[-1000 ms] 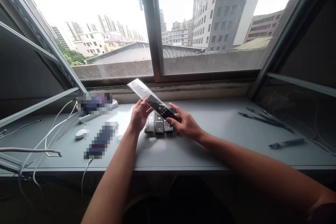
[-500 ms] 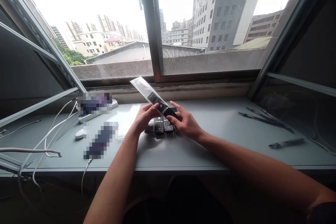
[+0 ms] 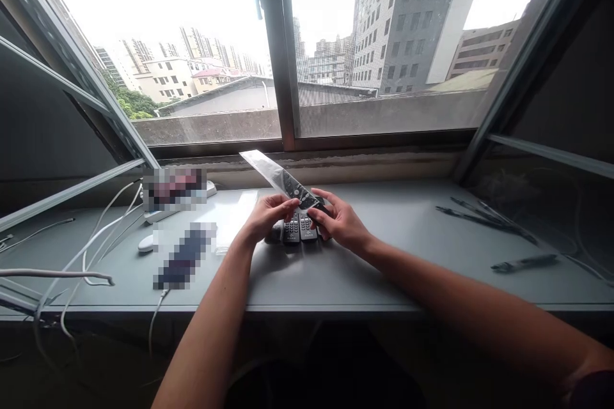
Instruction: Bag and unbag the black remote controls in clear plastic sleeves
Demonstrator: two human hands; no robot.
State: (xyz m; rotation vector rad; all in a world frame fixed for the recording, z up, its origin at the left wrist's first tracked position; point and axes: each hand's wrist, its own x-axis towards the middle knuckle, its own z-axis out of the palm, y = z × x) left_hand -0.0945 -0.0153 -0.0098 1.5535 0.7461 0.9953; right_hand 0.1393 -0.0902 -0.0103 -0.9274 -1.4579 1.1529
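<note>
A black remote control [image 3: 300,195] lies slantwise in the air, mostly inside a clear plastic sleeve [image 3: 263,163] whose loose flat end points up and left. My left hand [image 3: 268,217] is closed, pinching the sleeve at the remote's lower side between thumb and fingers. Around the remote's near right end, the thumb and fingers of my right hand [image 3: 344,220] are closed, hiding that end. Right below both hands, several more black remotes [image 3: 308,231] lie side by side on the desk, partly covered by my fingers.
Left on the grey desk [image 3: 403,255] are clear plastic sleeves [image 3: 235,223], a blurred-out device [image 3: 185,259], a white mouse-like object [image 3: 146,244], a power strip [image 3: 163,214] and white cables [image 3: 86,255]. Several pens or dark sticks [image 3: 480,217] and a wrapped item [image 3: 524,262] lie right.
My left hand has slid a little right and down, closer to my right hand. The sleeve covers more of the remote, and its loose end sits slightly lower.
</note>
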